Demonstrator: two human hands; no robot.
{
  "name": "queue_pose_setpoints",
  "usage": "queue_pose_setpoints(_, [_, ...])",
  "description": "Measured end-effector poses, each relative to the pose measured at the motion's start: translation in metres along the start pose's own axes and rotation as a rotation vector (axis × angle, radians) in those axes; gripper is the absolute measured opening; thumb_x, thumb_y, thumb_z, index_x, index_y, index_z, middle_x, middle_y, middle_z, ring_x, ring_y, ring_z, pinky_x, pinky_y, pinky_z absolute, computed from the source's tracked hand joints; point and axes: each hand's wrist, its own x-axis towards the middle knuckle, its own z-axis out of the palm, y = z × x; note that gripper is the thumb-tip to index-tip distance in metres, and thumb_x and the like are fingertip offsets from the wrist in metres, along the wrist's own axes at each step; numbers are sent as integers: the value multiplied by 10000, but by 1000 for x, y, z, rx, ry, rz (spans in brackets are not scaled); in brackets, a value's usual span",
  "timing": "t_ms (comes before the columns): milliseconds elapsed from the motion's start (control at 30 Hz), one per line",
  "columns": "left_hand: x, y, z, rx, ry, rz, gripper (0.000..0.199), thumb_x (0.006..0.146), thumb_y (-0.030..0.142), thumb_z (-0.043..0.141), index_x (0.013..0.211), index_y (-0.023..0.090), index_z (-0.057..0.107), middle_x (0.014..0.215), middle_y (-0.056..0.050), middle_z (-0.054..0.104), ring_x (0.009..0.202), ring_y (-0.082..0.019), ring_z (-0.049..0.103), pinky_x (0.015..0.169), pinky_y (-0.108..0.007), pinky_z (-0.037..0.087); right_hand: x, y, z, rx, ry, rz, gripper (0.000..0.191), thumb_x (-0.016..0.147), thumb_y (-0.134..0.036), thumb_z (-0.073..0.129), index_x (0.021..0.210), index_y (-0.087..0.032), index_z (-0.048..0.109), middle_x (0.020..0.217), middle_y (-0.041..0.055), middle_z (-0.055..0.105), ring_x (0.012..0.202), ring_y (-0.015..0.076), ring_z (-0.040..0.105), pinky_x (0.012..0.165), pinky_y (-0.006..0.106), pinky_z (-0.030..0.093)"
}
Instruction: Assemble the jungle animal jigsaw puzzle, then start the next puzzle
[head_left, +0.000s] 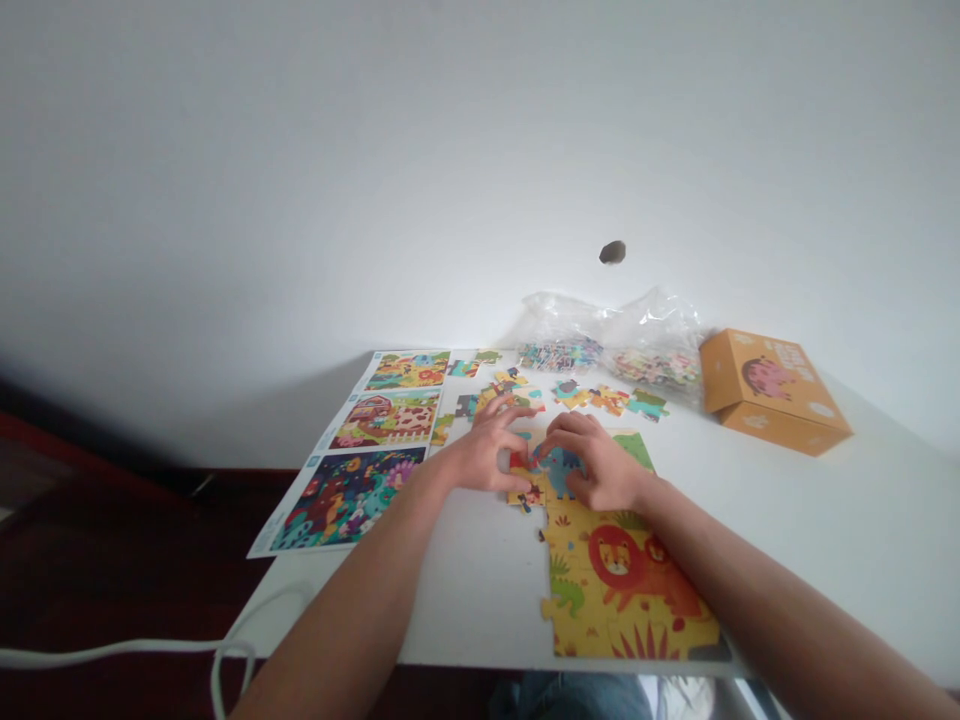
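Observation:
A partly assembled jigsaw puzzle (600, 590) with lions and an elephant lies on the white table, its left edge uneven. My left hand (484, 455) is at its upper left edge, thumb and index finger bent around a red and yellow puzzle piece (527, 494) that lies flat against the assembled part. My right hand (606, 468) rests on the upper part of the puzzle, fingers curled down around the elephant area, partly covering it. Just beyond my hands lie several loose puzzle pieces (609, 399).
A picture sheet (334, 452) with three printed scenes lies at the left, slightly over the table edge. Clear bags of puzzle pieces (651, 365) lean on the wall beside an orange box (780, 390). A white cable (135, 647) hangs at the front left.

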Motion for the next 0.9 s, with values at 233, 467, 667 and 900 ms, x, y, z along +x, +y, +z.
queue_pose_setpoints(233, [1, 3, 1, 10, -27, 12, 494, 579, 657, 817, 861, 255, 766, 1555, -41, 378, 1487, -435, 80, 1192, -615, 159, 0, 8, 1, 9, 28, 2, 515, 513, -79, 487, 978, -212, 666, 981, 67, 571, 934, 254, 519, 844, 401, 412])
queue_pose_setpoints(467, [0, 2, 1, -5, -30, -6, 502, 563, 644, 833, 904, 281, 774, 1559, -21, 368, 1491, -427, 82, 1205, -601, 144, 0, 0, -1, 78, 34, -46, 592, 486, -70, 476, 1038, -207, 640, 1055, 71, 590, 988, 258, 533, 897, 418, 417])
queue_pose_setpoints(667, [-1, 1, 1, 4, -36, -11, 487, 552, 631, 844, 851, 257, 757, 1549, -27, 378, 1480, -426, 112, 1208, -596, 142, 1, -3, 0, 84, -187, -173, 510, 526, -82, 518, 982, -226, 696, 1097, 54, 626, 973, 251, 546, 907, 441, 416])
queue_pose_setpoints(900, [-1, 2, 1, 0, -29, -10, 485, 568, 641, 830, 851, 253, 757, 1535, -39, 396, 1476, -419, 124, 1212, -579, 156, 2, -2, 3, 102, -158, -198, 471, 543, -76, 522, 951, -207, 717, 1043, 62, 650, 926, 235, 558, 884, 429, 437])
